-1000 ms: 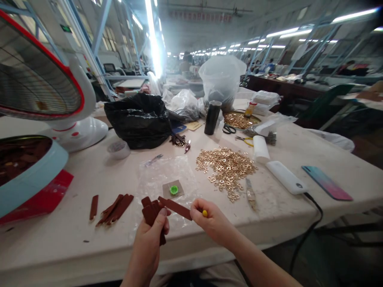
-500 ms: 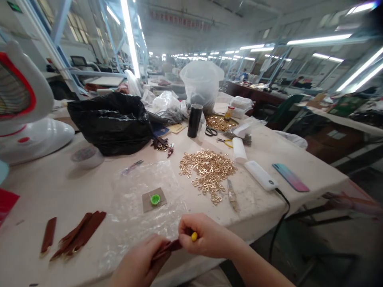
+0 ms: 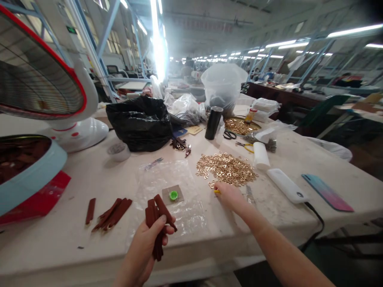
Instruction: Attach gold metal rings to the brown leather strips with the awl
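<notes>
Several brown leather strips point(image 3: 152, 215) are gripped in my left hand point(image 3: 146, 243) above the table's front edge. My right hand point(image 3: 229, 195) is closed on a thin yellow-ended tool point(image 3: 217, 191), at the near edge of a pile of gold metal rings point(image 3: 229, 168). Whether its fingertips also hold a ring is too small to tell. A green dish point(image 3: 173, 195) sits on a small brown card on the clear plastic sheet point(image 3: 191, 211). To the left lie more strips with gold rings at their ends point(image 3: 115, 214) and one single strip point(image 3: 90, 210).
A fan point(image 3: 74, 133) and a blue-rimmed tub of brown pieces point(image 3: 55, 163) stand at the left. Behind are a black bag point(image 3: 139, 127), a black cylinder point(image 3: 213, 124) and scissors point(image 3: 229, 135). A white device point(image 3: 285, 184) and a phone point(image 3: 327, 192) lie at right.
My right hand has moved away from the left one, forward to the ring pile. My left hand has lifted, showing its strips fanned. The view has turned left, bringing in the tub.
</notes>
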